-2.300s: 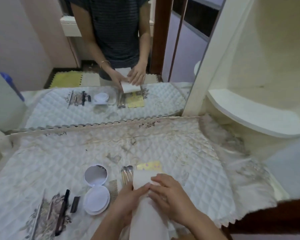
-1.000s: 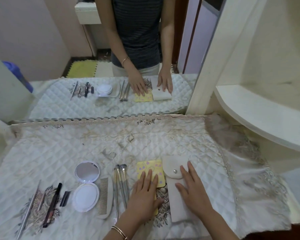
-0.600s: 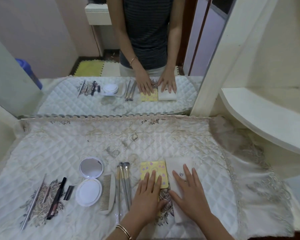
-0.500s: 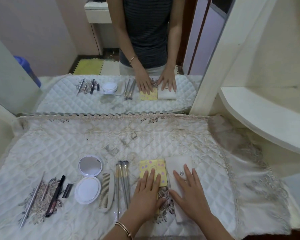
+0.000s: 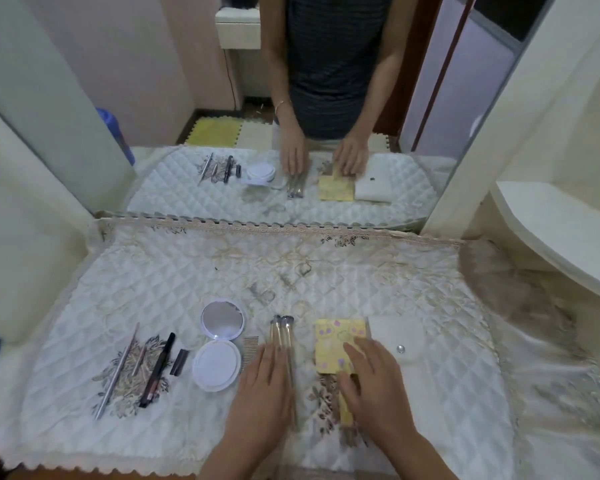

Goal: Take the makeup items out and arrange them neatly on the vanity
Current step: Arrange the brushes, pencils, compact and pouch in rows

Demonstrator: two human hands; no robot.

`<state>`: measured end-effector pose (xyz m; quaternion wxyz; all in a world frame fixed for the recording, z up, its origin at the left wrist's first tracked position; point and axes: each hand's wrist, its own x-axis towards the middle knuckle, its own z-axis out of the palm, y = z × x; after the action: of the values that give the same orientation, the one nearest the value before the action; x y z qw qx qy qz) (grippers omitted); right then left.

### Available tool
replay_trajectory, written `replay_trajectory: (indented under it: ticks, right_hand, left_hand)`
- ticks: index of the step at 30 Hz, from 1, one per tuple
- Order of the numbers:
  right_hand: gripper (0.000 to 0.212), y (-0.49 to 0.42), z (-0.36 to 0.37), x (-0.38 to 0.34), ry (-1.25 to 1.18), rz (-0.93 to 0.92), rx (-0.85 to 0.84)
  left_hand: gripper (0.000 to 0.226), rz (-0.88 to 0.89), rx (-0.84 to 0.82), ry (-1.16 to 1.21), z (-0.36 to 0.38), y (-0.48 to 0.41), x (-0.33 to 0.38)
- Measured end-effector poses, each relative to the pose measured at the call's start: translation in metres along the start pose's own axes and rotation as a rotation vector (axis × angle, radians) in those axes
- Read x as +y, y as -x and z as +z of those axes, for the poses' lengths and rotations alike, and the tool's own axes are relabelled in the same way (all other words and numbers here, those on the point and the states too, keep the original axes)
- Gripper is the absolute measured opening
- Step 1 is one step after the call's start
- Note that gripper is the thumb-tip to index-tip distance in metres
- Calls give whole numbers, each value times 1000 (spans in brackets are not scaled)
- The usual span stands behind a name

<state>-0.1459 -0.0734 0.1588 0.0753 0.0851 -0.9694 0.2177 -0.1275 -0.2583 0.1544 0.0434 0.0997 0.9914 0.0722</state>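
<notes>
The left hand (image 5: 262,393) is lying palm down on the desk (image 5: 187,282), its released fingers (image 5: 269,358) spreading flat over the brushes (image 5: 283,336) and grasping nothing. The right hand (image 5: 374,386) is pressing flat, also grasping nothing, on the yellow card (image 5: 335,342), just right of the brushes. The white pouch (image 5: 400,344) is lying closed, right of the card; its contents are hidden. The open compact (image 5: 219,344) is sitting left of the brushes, the comb (image 5: 250,344) half covered between them. Pencils (image 5: 156,370) are lying farther left.

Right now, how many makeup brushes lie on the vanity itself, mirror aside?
2 brush heads show: makeup brushes side by side between comb and yellow card, under the left hand, which may hide more.
</notes>
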Motion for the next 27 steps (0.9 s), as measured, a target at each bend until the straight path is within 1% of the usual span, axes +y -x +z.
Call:
replay_trajectory:
  ticks: [2,3,4,6,10,14,17,20,22,24,27]
  right_hand:
    - [41,-1,14,-26,-90,-51,-166]
    - [38,-2,20,-39,-130,-59,-251]
    - [35,-2,28,-51,-165,-39,-304]
    - [35,-3,43,-68,-185,69,-372]
    - [30,-11,50,-86,-205,302,-380]
    - [27,-13,48,-94,-261,429,-379]
    - [33,-12,48,-99,-321,534,-347]
    - [35,-9,49,-97,-378,612,-288]
    - [33,-9,46,-93,-382,650,-236]
    - [31,-8,42,-88,-392,663,-205]
    - [29,-8,38,-82,-392,650,-202]
  left_hand:
    - [45,16,-26,-29,-3,5,-17]
    - [46,26,-52,-48,-4,8,-23]
    - [51,37,-87,-47,-6,11,-28]
    - [57,75,-100,-55,-9,11,-36]
    - [59,138,-140,-25,-12,2,-46]
    - [57,170,-144,32,-12,-5,-48]
    - [58,197,-115,5,-9,-6,-51]
    - [57,252,-97,0,-6,-7,-55]
    - [70,267,-61,9,-1,-9,-54]
    - [77,288,-36,27,4,-11,-52]
    - [76,321,-72,47,3,-15,-43]
